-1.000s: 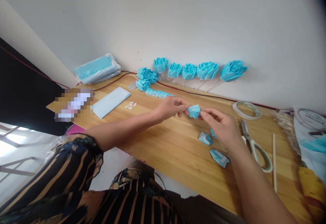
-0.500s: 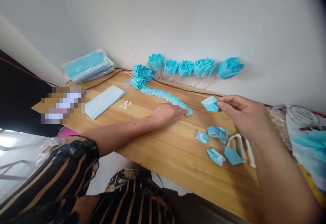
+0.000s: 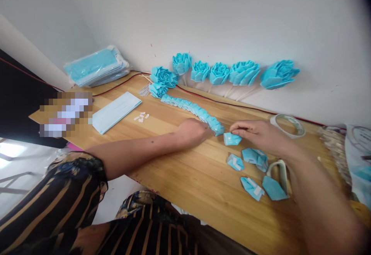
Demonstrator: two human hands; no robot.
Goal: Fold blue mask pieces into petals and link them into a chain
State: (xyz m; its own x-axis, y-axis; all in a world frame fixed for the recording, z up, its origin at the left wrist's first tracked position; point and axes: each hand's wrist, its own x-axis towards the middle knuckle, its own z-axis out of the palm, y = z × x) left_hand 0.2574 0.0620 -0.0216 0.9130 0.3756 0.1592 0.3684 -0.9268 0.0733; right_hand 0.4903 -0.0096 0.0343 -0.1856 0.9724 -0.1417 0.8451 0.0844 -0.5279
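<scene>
My right hand (image 3: 251,133) pinches a folded light-blue petal piece (image 3: 232,139) by its right edge, just above the table and close to the near end of a row of overlapping folded blue pieces (image 3: 197,110). My left hand (image 3: 193,134) rests with its fingers curled beside that same end of the row; what its fingertips hold, if anything, is hidden. Several loose folded pieces lie below my right hand, among them one with a white strip (image 3: 235,162), another with white strips (image 3: 251,187) and a plain blue one (image 3: 274,188).
Blue flowers on thin stems (image 3: 219,73) lean along the wall. A flat pale-blue mask stack (image 3: 117,112), small white bits (image 3: 141,117) and a bagged mask pack (image 3: 95,67) lie leftward. At right are a tape roll (image 3: 303,131), white scissor-like handles (image 3: 282,170) and a plastic bag (image 3: 359,158).
My right hand has brought its petal piece down and left, near the row's end. My left fingers have curled in. The view has shifted, showing the tape roll.
</scene>
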